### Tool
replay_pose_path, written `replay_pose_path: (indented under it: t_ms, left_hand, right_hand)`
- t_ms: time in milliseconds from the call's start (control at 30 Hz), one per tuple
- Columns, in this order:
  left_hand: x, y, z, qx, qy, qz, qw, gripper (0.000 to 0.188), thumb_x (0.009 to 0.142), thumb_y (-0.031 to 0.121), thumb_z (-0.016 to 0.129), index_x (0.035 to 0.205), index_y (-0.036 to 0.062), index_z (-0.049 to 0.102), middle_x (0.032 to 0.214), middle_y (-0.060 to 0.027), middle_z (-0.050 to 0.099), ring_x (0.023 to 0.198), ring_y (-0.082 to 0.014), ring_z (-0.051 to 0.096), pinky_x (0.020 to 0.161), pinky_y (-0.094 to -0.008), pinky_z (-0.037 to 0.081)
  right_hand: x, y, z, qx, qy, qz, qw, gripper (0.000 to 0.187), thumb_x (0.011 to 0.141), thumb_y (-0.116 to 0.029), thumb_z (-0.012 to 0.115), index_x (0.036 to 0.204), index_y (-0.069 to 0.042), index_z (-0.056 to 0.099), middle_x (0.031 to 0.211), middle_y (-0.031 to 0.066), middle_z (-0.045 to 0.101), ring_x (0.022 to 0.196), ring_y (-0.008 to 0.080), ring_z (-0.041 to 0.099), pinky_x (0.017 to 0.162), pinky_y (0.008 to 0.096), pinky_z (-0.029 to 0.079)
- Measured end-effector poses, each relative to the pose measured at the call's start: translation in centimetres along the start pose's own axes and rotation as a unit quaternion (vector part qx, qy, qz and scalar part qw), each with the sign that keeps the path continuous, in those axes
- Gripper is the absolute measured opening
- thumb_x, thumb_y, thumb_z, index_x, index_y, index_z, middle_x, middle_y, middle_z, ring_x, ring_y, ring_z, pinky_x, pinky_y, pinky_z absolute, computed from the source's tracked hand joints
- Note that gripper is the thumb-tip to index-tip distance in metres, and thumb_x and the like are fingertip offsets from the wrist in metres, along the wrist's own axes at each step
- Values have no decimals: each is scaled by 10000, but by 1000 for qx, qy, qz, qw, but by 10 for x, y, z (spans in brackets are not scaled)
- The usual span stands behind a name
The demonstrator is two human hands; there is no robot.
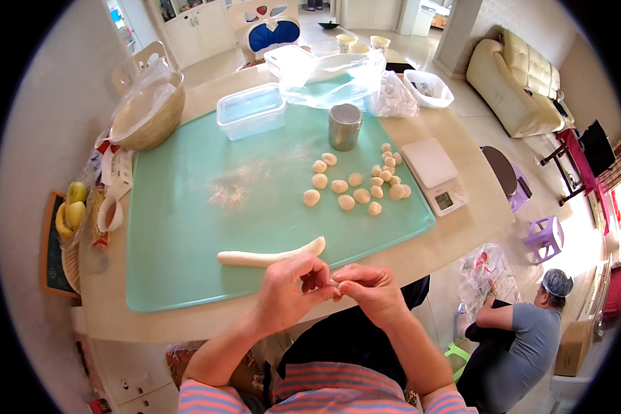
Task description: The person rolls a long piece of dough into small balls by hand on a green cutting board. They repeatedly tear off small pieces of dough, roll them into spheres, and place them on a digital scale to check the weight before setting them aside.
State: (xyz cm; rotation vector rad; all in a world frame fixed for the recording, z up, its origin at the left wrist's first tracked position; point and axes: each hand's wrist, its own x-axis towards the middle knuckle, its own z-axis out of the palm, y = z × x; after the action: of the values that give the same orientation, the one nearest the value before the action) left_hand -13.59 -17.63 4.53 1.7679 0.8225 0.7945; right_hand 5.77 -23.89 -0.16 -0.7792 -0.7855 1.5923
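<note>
Both hands meet at the near table edge: left hand [290, 290] and right hand [369, 286] pinch a small dough piece [333, 283] between fingertips. Dough rope [269, 257] lies just beyond on the green mat [186, 228]. Risk: uneven pinching gives pieces unlike the cut dough balls [355, 186] farther out.

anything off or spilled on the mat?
Only a loose smear of flour on the green mat, left of the dough balls. The dough rope lies slightly askew. Nothing damaged.
</note>
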Motion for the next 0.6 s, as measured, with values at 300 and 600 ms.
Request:
replay_pose_path:
  t_ms: [300,600]
  left_hand:
    - [28,-34,-8,351,80,57,931,391,706,84,852,1040,38,654,1000,-120,651,1031,-347,594,834,-450,504]
    - [35,-18,-40,46,-97,-104,989,193,991,169,647,1096,12,607,887,-117,666,814,-235,627,712,-369,499]
  right_hand:
    - [42,-29,-43,-603,139,-220,754,172,900,14,670,1051,-30,740,1062,114,729,1020,283,645,934,373,509]
    - [48,-54,19,-535,-15,-207,819,595,773,-7,814,1327,-57,603,1359,140,563,1152,309,574,990,401,488]
